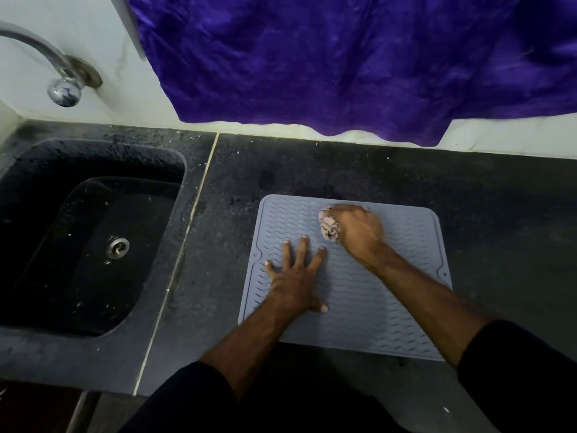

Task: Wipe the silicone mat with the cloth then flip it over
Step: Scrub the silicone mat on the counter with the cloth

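Left hand (pixel 292 278) flat, fingers spread, pins silicone mat (pixel 368 310) on counter (pixel 499 214) right of sink (pixel 90 232) so it likely won't slide; right hand (pixel 359 232) grip bunches cloth (pixel 329 228) at mat's far edge.

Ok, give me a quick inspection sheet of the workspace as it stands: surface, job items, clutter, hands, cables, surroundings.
Surface: dark speckled countertop, pale flecks on it.
Job's things: grey silicone mat lying flat, ridged side up; bunched cloth on its far part.
Clutter: nothing seen.
Hands: left hand flat, fingers spread, pressing the mat; right hand has its grip around the cloth.
Cables: nothing seen.
Surroundings: black sink to the left, metal tap above it, purple fabric hanging on the wall behind.
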